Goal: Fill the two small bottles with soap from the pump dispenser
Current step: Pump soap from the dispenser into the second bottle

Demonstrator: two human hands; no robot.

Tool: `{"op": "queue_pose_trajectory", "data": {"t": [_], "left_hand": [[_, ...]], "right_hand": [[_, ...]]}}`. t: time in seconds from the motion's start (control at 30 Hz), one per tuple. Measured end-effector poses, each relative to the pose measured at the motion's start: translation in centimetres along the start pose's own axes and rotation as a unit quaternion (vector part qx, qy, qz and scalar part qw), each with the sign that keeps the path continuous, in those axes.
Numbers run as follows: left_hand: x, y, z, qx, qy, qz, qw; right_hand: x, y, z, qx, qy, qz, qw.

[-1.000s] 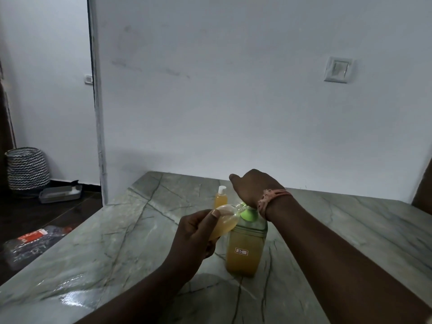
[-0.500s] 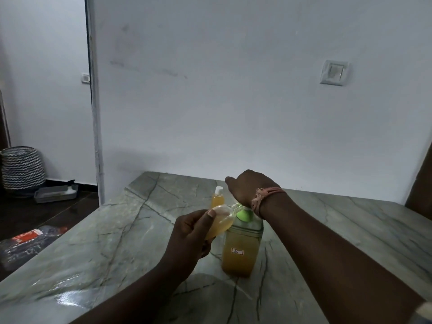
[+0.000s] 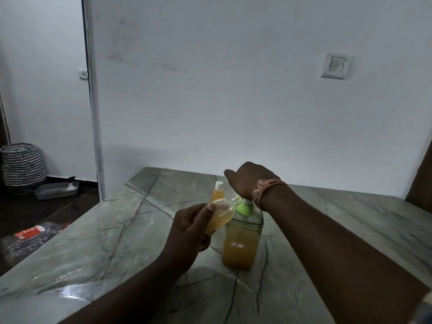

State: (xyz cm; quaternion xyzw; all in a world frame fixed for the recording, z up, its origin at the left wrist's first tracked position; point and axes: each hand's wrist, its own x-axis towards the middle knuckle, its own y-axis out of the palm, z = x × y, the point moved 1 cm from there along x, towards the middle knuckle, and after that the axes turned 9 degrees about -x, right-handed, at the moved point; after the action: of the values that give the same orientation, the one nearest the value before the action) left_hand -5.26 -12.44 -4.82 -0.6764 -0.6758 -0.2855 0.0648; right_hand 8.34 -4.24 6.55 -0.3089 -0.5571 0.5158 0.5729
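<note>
Head view, looking down over a grey-green veined stone counter (image 3: 98,232) set against a white wall. Far left, on the dark floor beyond the counter's edge, stands a black-and-white patterned basket (image 3: 22,164), with a shallow grey tray (image 3: 57,190) just beside it.

Moving right, the person's left hand (image 3: 189,232) comes up from the bottom of the frame. Its fingers and thumb are curled round a small clear bottle (image 3: 221,215), held tilted with its open neck pointing right, up against the green pump head. That bottle looks mostly full of amber soap.

Behind it, farther back on the counter, a second small bottle (image 3: 217,192) stands upright. It has a white cap on and amber liquid inside, so it appears filled and closed.

Next comes the pump dispenser (image 3: 240,244), a tall clear container of amber soap with a small white label, standing on the counter. It still holds plenty.

The right hand (image 3: 249,180) rests on top of the dispenser's green pump, palm down. Its fingers are hidden behind the hand, so whether they are curled or flat cannot be told. A pinkish thread band (image 3: 264,189) circles that wrist.

Far right on the wall is a white switch plate (image 3: 335,65).

By this showing, one bottle is done and the second is nearly there; a little more pumping and capping seem to remain.
</note>
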Motion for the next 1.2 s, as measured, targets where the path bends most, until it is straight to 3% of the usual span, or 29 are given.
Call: {"op": "queue_pose_trajectory", "data": {"t": [0.1, 0.23, 0.37, 0.53, 0.67, 1.0, 1.2], "left_hand": [[0.1, 0.1, -0.2, -0.007, -0.004, -0.002, 1.0], [0.2, 0.0, 0.2, 0.004, 0.0, 0.002, 1.0], [0.1, -0.1, 0.2, 0.005, 0.0, 0.001, 1.0], [0.0, 0.2, -0.1, 0.013, -0.003, -0.002, 1.0], [0.2, 0.0, 0.2, 0.011, -0.005, 0.0, 1.0], [0.0, 0.0, -0.1, 0.017, -0.005, 0.001, 1.0], [0.2, -0.1, 0.3, 0.014, -0.005, 0.002, 1.0]], "right_hand": [[0.4, -0.6, 0.4, -0.034, -0.009, -0.04, 0.999], [0.2, 0.7, -0.4, 0.061, -0.008, 0.007, 0.998], [0.1, 0.5, -0.1, 0.024, -0.01, 0.029, 0.999], [0.4, -0.2, 0.3, -0.047, -0.009, -0.032, 0.998], [0.6, 0.8, -0.4, 0.05, 0.005, -0.001, 0.999], [0.9, -0.8, 0.0, -0.021, -0.001, 0.0, 1.0], [1.0, 1.1, -0.5, 0.065, 0.031, 0.007, 0.997]]}}
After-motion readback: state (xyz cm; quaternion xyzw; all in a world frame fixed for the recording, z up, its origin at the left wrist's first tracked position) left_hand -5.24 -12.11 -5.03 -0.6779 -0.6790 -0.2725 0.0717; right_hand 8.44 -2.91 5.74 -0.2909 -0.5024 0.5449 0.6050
